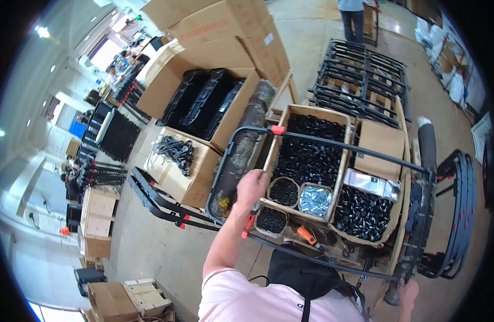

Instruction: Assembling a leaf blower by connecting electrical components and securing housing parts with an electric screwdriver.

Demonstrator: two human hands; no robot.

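Observation:
A large black tubular frame (354,147) with red corner pieces lies across the workbench in front of me. My left hand (251,189) is closed over the bench's left side, inside the frame's outline and beside a small tub of black parts (283,191); what its fingers hold, if anything, is hidden. Low on the right, my right hand (408,293) grips the frame at its near right corner, with its fingers partly hidden. Between my hands are a tub of silvery screws (315,200), another tub of small black parts (271,220) and an orange-handled tool (306,234).
Wooden bins of black plastic pieces (311,145) fill the bench. Cartons with black moulded parts (207,102) stand at the far left. Stacked black frames (359,80) lie beyond the bench, near a standing person (352,21). More curved frames (456,214) stand at right.

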